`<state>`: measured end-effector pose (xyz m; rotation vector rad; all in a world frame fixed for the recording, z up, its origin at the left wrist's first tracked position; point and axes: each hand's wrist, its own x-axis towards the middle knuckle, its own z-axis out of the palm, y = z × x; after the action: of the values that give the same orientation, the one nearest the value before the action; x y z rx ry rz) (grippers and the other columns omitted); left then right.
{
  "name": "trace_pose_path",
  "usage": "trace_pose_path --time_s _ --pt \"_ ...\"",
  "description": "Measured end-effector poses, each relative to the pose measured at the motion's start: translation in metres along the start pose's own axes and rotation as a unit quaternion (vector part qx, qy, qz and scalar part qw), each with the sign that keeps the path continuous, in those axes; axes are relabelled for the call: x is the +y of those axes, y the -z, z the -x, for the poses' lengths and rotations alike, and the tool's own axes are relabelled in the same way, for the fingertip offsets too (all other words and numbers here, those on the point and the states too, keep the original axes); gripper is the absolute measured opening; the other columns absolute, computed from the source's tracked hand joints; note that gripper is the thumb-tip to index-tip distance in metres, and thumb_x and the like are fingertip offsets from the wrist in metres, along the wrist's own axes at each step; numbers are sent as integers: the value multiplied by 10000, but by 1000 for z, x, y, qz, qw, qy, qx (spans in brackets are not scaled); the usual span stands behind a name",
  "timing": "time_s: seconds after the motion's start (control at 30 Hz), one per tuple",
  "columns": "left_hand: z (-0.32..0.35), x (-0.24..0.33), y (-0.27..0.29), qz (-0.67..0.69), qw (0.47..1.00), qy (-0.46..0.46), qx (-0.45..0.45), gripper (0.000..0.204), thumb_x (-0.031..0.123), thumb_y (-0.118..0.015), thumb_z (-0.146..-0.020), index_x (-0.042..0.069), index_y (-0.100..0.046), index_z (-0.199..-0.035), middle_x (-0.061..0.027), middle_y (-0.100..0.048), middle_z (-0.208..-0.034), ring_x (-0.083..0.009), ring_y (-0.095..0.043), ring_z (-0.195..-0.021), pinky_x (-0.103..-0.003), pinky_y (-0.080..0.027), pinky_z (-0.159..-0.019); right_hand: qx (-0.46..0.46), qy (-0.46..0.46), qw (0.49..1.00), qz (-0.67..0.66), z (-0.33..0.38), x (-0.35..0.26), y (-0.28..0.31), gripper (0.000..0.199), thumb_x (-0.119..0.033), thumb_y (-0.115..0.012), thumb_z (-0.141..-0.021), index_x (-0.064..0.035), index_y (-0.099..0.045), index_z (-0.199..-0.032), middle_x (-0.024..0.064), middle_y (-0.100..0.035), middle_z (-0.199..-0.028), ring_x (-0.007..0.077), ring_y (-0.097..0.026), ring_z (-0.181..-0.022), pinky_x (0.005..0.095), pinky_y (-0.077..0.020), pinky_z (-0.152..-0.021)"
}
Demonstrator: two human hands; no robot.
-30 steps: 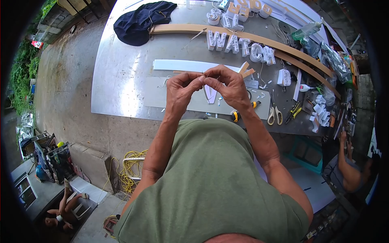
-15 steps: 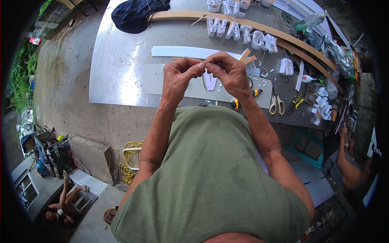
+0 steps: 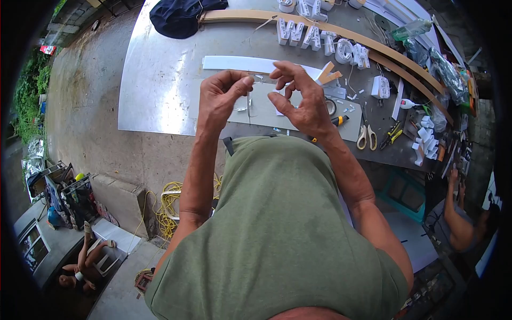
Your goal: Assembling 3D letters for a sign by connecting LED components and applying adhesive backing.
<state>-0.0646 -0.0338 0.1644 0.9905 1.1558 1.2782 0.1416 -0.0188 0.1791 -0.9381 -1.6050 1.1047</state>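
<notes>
My left hand [image 3: 220, 98] is raised over the table, thumb and forefinger pinched together on a thin wire [image 3: 249, 109] that dangles below them. To its right my right hand [image 3: 304, 104] is held up with fingers curved and spread, nothing visible between them. Under both hands lies a flat grey board [image 3: 261, 117] with small white scraps on it. A long white strip [image 3: 234, 63] runs just beyond. Partly behind my right hand are a dark ring-shaped roll [image 3: 331, 107] and a yellow and black utility knife [image 3: 339, 120].
Scissors [image 3: 367, 137] and yellow-handled pliers [image 3: 393, 134] lie right of the board. White block letters [image 3: 313, 38] stand farther back beside long curved brown strips [image 3: 245, 16]. A dark cloth [image 3: 181, 18] sits far left. One person [image 3: 456, 226] is at right, another [image 3: 85, 266] lower left.
My hands have come apart: the left drew back leftward with the wire, while the right opened its fingers and shifted slightly right.
</notes>
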Motion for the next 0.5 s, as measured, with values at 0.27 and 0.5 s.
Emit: trace_pose_path --time_s 0.27,0.5 --pt "7 -9 -12 -23 1000 8 -17 182 166 -741 -934 -13 -730 -958 -30 -698 -800 -79 -614 -739 -235 -502 -684 -80 147 960 225 -3 11 -11 127 -44 -702 -876 -14 -601 -947 121 -582 -855 309 -617 -770 416 -511 -681" --pt "2 -23 -10 33 998 -12 61 144 124 -738 -924 -17 -736 -952 -61 -702 -809 -114 -626 -733 -266 -516 -714 -80 125 967 206 11 8 -12 130 -1 -685 -858 -9 -562 -899 118 -562 -830 297 -597 -741 408 -483 -649"
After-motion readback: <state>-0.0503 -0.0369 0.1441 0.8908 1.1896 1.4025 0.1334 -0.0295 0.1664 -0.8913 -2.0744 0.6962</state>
